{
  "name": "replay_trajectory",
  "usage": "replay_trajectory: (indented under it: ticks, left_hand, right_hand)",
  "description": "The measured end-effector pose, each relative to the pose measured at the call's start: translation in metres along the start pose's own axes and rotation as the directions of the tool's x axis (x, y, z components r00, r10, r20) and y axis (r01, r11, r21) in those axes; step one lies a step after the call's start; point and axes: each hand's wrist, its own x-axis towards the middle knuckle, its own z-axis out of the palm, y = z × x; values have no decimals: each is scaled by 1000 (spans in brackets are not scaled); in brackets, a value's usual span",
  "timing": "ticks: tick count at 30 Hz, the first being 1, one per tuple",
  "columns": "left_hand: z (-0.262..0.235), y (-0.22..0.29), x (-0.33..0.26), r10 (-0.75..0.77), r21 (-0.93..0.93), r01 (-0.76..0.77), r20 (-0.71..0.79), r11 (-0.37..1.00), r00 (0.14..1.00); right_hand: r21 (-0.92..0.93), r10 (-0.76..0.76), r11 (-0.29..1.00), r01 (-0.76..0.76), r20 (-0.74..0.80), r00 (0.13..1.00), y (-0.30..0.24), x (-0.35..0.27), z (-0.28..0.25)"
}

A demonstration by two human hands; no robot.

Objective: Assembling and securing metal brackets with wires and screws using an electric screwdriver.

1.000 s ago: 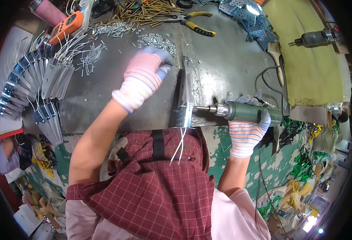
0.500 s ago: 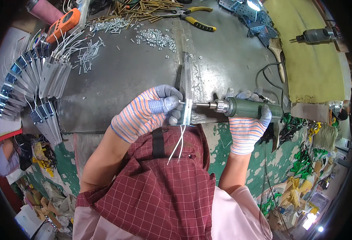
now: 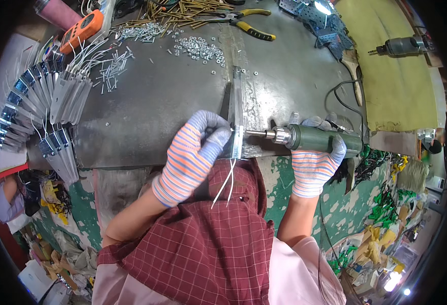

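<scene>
1. One long, narrow, silvery metal assembly (image 3: 238,104) stands on the dark grey metal bench (image 3: 147,127), near its middle; its long axis runs near to far, with the near end by the bench's near edge and two thin white wires (image 3: 231,184) hanging from that end.

2. Crossing that axis almost squarely, the green cylindrical power screwdriver (image 3: 312,139) lies left to right, its slim steel bit (image 3: 257,133) pointing left at the assembly's right side. Bit and metal are very close; whether they touch, I cannot tell.

3. Of the two hands, the left hand (image 3: 192,155) is nearer: its fingertips are at the assembly's left side, roughly level with the bit and opposite it. The right hand (image 3: 311,170) sits farther off to the right, apart from the metal.

4. The left forearm comes in from the near left, with the hand angled far and right. Thumb and index finger are bent toward each other; whether they pinch a small part is too fine to tell.

5. The right forearm comes up from the near side; the right hand is closed around the screwdriver's body, thumb on the near side, fingers over the far side.
</scene>
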Motion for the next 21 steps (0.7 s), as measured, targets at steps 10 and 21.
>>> replay_trajectory:
  ticks: [10, 21]
  left_hand:
    - [17, -9, -2, 327, 338, -257, -168, 905, 930]
    - [-12, 5, 37, 507, 481, -474, 70, 738, 859]
  right_hand:
    - [-20, -70, 997, 73, 103, 992, 3, -4, 16]
    - [-75, 31, 997, -25, 75, 997, -23, 8, 26]
